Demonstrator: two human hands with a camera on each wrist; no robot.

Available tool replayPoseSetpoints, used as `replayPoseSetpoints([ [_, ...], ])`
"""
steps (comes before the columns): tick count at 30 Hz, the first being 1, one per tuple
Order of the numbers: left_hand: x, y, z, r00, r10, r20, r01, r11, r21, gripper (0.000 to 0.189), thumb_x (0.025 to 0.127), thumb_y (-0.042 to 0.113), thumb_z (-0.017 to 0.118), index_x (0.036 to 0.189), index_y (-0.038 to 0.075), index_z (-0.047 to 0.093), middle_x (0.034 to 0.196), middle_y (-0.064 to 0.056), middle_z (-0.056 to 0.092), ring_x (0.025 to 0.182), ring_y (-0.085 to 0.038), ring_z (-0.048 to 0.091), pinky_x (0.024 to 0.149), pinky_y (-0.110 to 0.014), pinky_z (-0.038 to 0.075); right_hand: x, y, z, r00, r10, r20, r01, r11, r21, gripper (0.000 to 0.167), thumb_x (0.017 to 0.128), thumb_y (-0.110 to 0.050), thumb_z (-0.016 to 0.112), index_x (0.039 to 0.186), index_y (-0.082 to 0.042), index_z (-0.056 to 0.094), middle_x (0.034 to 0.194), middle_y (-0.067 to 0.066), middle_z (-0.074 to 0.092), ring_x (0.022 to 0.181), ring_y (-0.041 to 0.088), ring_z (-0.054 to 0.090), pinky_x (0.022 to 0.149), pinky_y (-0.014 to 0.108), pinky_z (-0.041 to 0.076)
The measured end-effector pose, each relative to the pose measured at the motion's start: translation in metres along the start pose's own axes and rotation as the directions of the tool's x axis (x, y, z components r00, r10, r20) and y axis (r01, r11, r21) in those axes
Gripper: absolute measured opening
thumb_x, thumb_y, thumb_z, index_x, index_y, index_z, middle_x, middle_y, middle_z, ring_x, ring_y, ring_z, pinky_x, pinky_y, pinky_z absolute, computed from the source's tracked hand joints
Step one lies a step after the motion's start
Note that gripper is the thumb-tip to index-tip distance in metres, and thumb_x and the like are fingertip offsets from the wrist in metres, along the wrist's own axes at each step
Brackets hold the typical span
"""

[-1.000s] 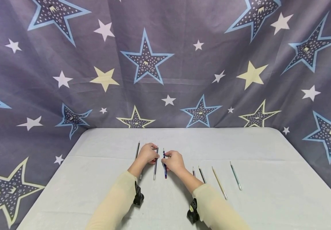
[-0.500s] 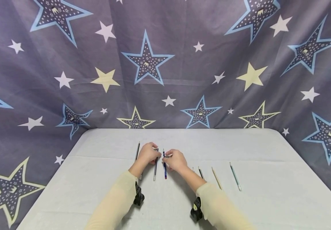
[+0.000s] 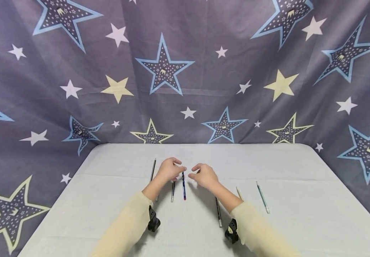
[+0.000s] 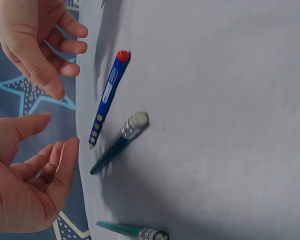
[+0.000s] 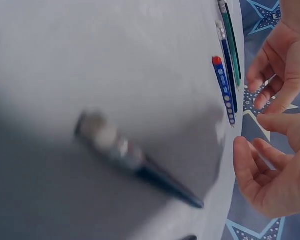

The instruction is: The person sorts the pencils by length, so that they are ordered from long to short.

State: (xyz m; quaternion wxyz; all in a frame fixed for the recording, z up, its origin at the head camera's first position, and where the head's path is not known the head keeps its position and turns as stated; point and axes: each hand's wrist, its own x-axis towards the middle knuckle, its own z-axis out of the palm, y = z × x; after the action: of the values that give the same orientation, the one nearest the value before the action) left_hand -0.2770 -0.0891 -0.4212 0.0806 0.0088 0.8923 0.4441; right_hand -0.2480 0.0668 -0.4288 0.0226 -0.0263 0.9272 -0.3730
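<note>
A blue pencil with a red end (image 3: pixel 184 191) lies between my two hands, pointing away from me. My left hand (image 3: pixel 170 169) hovers over the far ends of that pencil and of a dark pencil with a white eraser (image 3: pixel 173 192) beside it. Its fingers are spread and hold nothing, as the left wrist view shows. To the right, my right hand (image 3: pixel 206 176) is off the table with loosely curved fingers and nothing between them. Another dark pencil (image 3: pixel 153 170) lies partly hidden behind the left wrist. In the left wrist view a green pencil (image 4: pixel 122 228) shows at the bottom.
Under the right forearm lies a dark pencil with an eraser (image 3: pixel 219 214). A gold pencil (image 3: pixel 239 193), partly covered by the sleeve, and a teal pencil (image 3: pixel 263 197) are farther right. The white-covered table (image 3: pixel 300 221) meets a star-patterned curtain (image 3: pixel 198 82) behind it.
My right hand has let go of the blue pencil and moved right and away. My left hand has come off the dark pencil and shifted slightly right. Both pencils stay on the table.
</note>
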Motion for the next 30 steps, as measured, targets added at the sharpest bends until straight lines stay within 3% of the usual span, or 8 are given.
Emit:
replayPoseSetpoints([
  [7,-0.01,0.005,0.007,0.999,0.033,0.033,-0.032,0.999,-0.03,0.039,0.083,0.024,0.069,0.112,0.0,0.061,0.08,-0.008,0.062,0.065,-0.026,0.065,0.053,-0.03,0.059,-0.007,0.008,-0.016,1.0,0.005,0.009,-0.004,0.997,-0.078,0.027,0.081,-0.028,0.07,0.1,-0.009,0.068,0.084,0.006,0.067,0.07,0.017,0.059,0.055,0.027,0.047],
  [17,-0.025,0.017,0.02,0.989,0.087,0.119,-0.084,0.996,-0.024,0.037,0.084,0.026,0.068,0.111,0.001,0.061,0.08,-0.006,0.063,0.061,-0.027,0.064,0.053,-0.033,0.058,-0.018,0.024,-0.042,0.999,0.04,0.033,-0.038,0.997,-0.061,0.027,0.083,-0.025,0.069,0.103,-0.006,0.067,0.083,0.006,0.065,0.067,0.016,0.057,0.053,0.025,0.046],
  [22,-0.032,0.02,0.028,0.982,0.112,0.153,-0.109,0.994,-0.031,0.038,0.084,0.027,0.068,0.11,0.0,0.061,0.08,-0.007,0.061,0.065,-0.031,0.065,0.053,-0.035,0.059,-0.025,0.034,-0.053,0.999,0.036,0.04,-0.034,0.998,-0.05,0.028,0.082,-0.022,0.069,0.103,-0.004,0.067,0.08,0.006,0.064,0.062,0.015,0.056,0.051,0.025,0.047],
  [30,-0.043,0.027,0.043,0.972,0.135,0.192,-0.136,0.991,-0.01,0.038,0.083,0.027,0.07,0.109,0.001,0.062,0.075,-0.004,0.06,0.059,-0.03,0.065,0.049,-0.033,0.057,-0.039,0.048,-0.067,0.998,0.026,0.057,-0.023,0.998,-0.067,0.027,0.082,-0.019,0.07,0.102,-0.002,0.066,0.079,0.006,0.062,0.064,0.015,0.055,0.051,0.024,0.046],
])
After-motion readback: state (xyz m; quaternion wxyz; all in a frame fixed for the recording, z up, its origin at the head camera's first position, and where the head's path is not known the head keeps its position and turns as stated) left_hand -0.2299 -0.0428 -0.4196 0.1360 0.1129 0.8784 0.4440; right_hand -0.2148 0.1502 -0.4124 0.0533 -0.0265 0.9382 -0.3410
